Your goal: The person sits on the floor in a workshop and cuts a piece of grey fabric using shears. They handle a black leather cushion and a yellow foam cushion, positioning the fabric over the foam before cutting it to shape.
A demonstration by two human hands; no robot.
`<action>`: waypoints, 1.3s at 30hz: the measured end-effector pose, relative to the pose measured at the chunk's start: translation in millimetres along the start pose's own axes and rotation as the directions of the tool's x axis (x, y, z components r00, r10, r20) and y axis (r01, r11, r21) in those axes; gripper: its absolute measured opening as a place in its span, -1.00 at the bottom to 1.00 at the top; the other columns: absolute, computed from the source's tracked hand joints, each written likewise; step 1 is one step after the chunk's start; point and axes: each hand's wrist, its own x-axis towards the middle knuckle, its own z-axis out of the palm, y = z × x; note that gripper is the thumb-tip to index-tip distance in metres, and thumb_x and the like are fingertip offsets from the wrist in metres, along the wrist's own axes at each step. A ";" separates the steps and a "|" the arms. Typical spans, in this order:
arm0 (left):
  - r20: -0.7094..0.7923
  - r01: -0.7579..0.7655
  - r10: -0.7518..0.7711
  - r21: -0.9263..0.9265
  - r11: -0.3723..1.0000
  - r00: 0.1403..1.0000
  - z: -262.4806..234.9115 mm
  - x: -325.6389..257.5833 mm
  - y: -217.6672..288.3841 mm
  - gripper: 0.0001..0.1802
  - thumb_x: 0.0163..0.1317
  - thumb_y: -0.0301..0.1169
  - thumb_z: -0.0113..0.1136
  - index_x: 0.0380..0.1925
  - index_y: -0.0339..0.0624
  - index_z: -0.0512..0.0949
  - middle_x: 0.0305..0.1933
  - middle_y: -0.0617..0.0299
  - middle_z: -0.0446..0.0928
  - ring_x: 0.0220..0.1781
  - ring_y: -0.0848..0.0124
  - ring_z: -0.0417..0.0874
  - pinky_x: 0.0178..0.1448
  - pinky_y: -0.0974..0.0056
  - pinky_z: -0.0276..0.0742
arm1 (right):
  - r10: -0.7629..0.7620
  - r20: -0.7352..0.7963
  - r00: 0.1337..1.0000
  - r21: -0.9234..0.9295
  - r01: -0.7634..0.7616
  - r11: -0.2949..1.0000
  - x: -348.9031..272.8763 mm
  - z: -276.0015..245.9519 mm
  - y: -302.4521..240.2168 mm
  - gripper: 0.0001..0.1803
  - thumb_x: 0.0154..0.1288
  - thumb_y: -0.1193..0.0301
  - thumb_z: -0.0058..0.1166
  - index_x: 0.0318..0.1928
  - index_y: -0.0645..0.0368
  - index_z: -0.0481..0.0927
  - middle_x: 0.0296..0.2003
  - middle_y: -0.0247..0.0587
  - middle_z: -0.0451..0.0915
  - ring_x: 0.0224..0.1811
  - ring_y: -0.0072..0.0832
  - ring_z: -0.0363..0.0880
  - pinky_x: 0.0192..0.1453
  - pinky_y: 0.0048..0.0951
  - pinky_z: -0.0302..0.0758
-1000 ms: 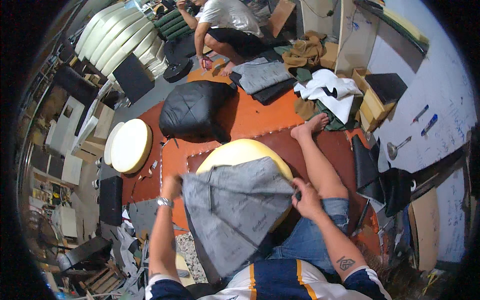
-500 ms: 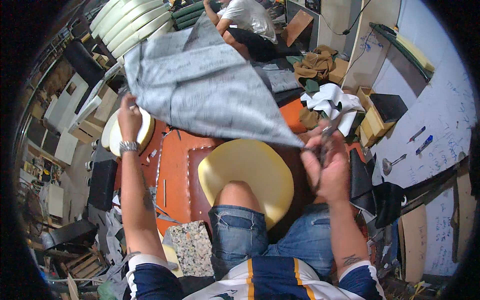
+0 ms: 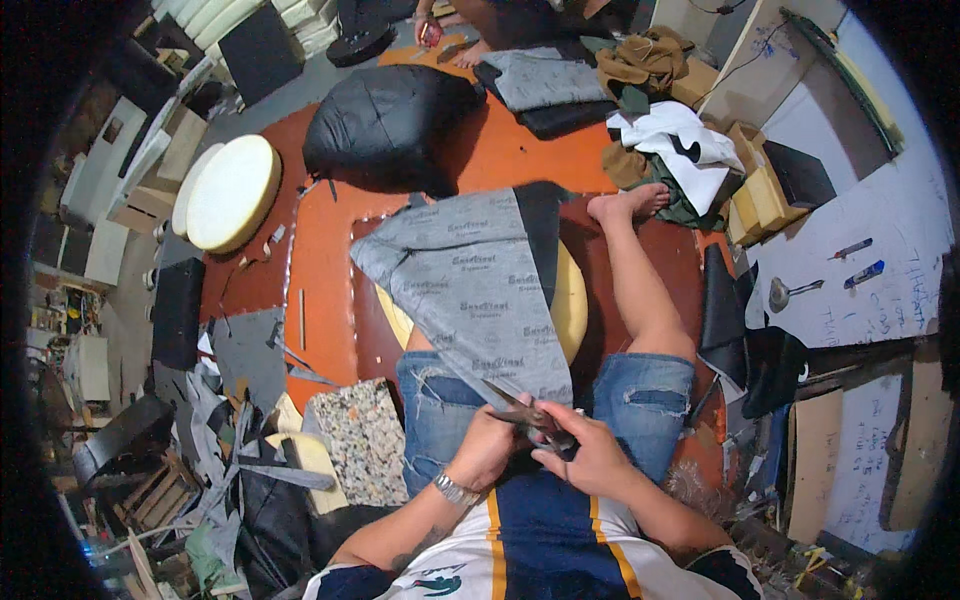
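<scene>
A sheet of vinyl (image 3: pixel 465 285), its grey printed backing facing up and a black part showing at its far right, drapes over my lap and a round yellow foam pad (image 3: pixel 570 305). My right hand (image 3: pixel 590 455) grips a pair of scissors (image 3: pixel 535 418), whose blades point left along the sheet's near edge. My left hand (image 3: pixel 485 445) is closed beside the blades at the sheet's near corner, pinching the vinyl. The sheet hides most of the foam pad.
A black covered cushion (image 3: pixel 385 125) sits on the orange floor covering. White round foam pads (image 3: pixel 235 195) lie at left, speckled foam (image 3: pixel 365 440) near my left leg. Folded grey fabric (image 3: pixel 550 78) and a white cloth (image 3: pixel 675 145) lie farther off. Another person's hand (image 3: pixel 430 32) shows at the top.
The vinyl sheet has come down from being held up and spread before me onto my lap. Both hands have drawn in together near my body, the scissors still in my right.
</scene>
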 end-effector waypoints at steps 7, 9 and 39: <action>0.074 0.100 -0.093 -0.107 0.989 0.993 5.0 -13.5 -8.3 -0.75 0.47 -0.26 0.22 -0.03 -0.20 0.63 -0.07 0.21 0.72 -0.07 0.43 0.73 0.01 0.22 0.69 | 0.352 0.303 0.886 0.210 -0.422 0.882 -69.4 -87.8 -7.5 -0.40 0.39 0.23 0.31 0.32 0.19 0.42 -0.25 -0.32 0.56 -0.14 -0.56 0.56 -0.01 -0.47 0.54; 0.126 0.101 -0.086 -0.114 0.988 0.988 6.5 -15.8 -10.1 -0.74 0.48 -0.31 0.21 0.02 -0.23 0.62 -0.03 0.19 0.72 -0.02 0.39 0.74 0.07 0.20 0.72 | 0.463 0.490 0.738 0.175 -0.604 0.778 -82.7 -112.3 -8.7 -0.49 0.48 0.20 0.22 0.26 0.23 0.44 -0.32 -0.42 0.47 -0.21 -0.67 0.47 -0.09 -0.53 0.51; 0.125 0.221 -0.223 0.032 0.975 0.967 9.1 -25.6 1.8 -0.65 0.37 -0.34 0.36 -0.10 -0.51 0.65 -0.16 -0.06 0.73 -0.16 0.28 0.81 -0.12 0.29 0.80 | 0.350 0.503 0.790 0.038 -0.424 0.905 -19.7 -88.2 -30.9 -0.55 0.37 0.20 0.36 0.11 0.22 0.62 -0.52 -0.48 0.47 -0.48 -0.73 0.33 -0.43 -0.52 0.31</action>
